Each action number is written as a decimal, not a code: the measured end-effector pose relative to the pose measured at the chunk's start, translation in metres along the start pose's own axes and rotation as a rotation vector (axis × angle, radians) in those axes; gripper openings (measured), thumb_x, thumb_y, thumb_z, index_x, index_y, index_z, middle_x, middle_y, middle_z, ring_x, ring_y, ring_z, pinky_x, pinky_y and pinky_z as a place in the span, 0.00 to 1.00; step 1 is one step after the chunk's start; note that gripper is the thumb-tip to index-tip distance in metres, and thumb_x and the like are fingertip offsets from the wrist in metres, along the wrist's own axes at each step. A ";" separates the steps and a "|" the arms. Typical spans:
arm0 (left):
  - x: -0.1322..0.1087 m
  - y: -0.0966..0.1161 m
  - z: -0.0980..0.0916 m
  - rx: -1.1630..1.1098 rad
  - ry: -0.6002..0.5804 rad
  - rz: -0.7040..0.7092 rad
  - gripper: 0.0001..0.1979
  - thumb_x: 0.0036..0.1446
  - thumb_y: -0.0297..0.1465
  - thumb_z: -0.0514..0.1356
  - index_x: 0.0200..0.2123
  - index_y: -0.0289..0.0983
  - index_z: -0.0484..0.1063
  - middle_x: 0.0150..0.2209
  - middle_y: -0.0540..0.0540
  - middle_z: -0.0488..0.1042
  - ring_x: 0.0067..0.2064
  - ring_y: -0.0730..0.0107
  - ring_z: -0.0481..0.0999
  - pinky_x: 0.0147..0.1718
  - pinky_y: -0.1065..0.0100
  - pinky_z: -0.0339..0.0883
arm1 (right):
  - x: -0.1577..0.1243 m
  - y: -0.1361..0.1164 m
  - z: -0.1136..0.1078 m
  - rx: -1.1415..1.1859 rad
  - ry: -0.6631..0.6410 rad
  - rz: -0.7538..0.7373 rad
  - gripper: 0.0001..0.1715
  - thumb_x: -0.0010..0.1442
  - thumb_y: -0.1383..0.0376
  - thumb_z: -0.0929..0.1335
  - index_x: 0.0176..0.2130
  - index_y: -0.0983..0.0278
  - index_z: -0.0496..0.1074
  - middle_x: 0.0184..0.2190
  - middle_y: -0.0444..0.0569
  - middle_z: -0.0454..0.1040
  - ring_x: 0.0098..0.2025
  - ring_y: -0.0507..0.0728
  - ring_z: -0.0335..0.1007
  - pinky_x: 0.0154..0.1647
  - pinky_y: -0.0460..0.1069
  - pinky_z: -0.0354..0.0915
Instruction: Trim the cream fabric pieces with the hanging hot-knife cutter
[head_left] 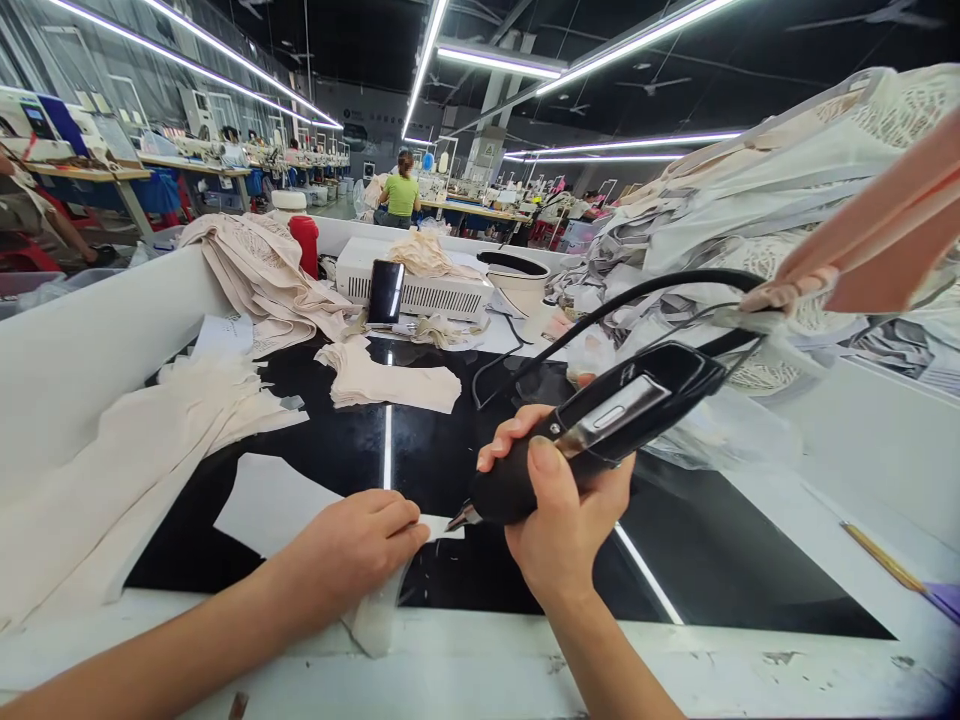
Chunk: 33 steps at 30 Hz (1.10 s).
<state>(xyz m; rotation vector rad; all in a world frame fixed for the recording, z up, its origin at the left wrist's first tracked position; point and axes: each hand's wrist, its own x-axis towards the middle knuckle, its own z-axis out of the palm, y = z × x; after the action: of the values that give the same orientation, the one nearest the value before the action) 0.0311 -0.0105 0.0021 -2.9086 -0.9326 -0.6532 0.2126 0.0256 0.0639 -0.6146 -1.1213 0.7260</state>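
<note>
My right hand is wrapped around a black corded handheld cutter, with a silver strip along its body. Its narrow metal tip points down and left and meets the end of a pale fabric piece on the glossy black board. With fingers closed, my left hand pinches that fabric just left of the tip. Part of the fabric is hidden under this hand, and a thin strip hangs below it over the board's front edge. Small pale scraps lie near the tip.
Beyond my hands lies a stack of cut beige pieces. Layered fabric covers the left side. A phone leans on a white vented box. Piled fabric rises at right, near the cutter's black cable. A person sits farther back.
</note>
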 end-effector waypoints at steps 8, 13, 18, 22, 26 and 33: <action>-0.001 0.000 0.002 0.017 0.007 -0.007 0.14 0.67 0.16 0.55 0.52 0.33 0.69 0.41 0.43 0.75 0.45 0.61 0.79 0.43 0.63 0.77 | -0.009 0.006 0.002 0.010 -0.056 0.008 0.14 0.61 0.66 0.72 0.45 0.54 0.67 0.33 0.38 0.74 0.26 0.50 0.72 0.24 0.47 0.73; -0.001 -0.002 0.004 0.007 -0.001 -0.001 0.16 0.67 0.14 0.52 0.53 0.34 0.69 0.42 0.44 0.76 0.45 0.62 0.78 0.45 0.63 0.77 | -0.007 0.003 0.001 0.005 -0.047 0.008 0.14 0.61 0.66 0.73 0.44 0.54 0.66 0.33 0.38 0.74 0.26 0.50 0.72 0.24 0.47 0.73; -0.001 -0.002 0.004 0.018 -0.021 0.013 0.15 0.65 0.14 0.55 0.52 0.31 0.69 0.42 0.43 0.76 0.45 0.60 0.78 0.45 0.62 0.77 | -0.003 0.001 0.001 0.039 -0.011 -0.002 0.15 0.59 0.66 0.73 0.44 0.54 0.67 0.32 0.38 0.74 0.26 0.50 0.71 0.23 0.46 0.73; -0.001 -0.001 0.002 0.012 -0.025 0.009 0.15 0.65 0.15 0.56 0.51 0.32 0.68 0.42 0.43 0.75 0.45 0.60 0.78 0.45 0.62 0.76 | -0.006 0.005 0.001 0.055 -0.054 -0.002 0.16 0.60 0.66 0.74 0.45 0.54 0.68 0.33 0.38 0.75 0.26 0.50 0.72 0.24 0.46 0.73; -0.001 -0.001 0.002 -0.002 -0.008 -0.007 0.15 0.66 0.15 0.54 0.52 0.35 0.68 0.42 0.44 0.75 0.45 0.62 0.78 0.45 0.63 0.76 | -0.009 0.005 0.003 0.042 -0.061 0.014 0.15 0.62 0.66 0.73 0.46 0.53 0.67 0.33 0.38 0.74 0.26 0.50 0.72 0.25 0.47 0.73; -0.001 -0.002 0.004 0.007 0.010 0.009 0.16 0.66 0.14 0.53 0.52 0.34 0.69 0.42 0.44 0.75 0.45 0.63 0.78 0.45 0.64 0.76 | -0.004 0.000 -0.003 0.026 -0.028 -0.016 0.16 0.60 0.66 0.74 0.46 0.53 0.68 0.33 0.37 0.74 0.26 0.50 0.72 0.24 0.46 0.74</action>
<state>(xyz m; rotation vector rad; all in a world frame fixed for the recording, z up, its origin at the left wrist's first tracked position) 0.0304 -0.0089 -0.0023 -2.8987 -0.9187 -0.6620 0.2138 0.0220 0.0603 -0.5746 -1.1394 0.7362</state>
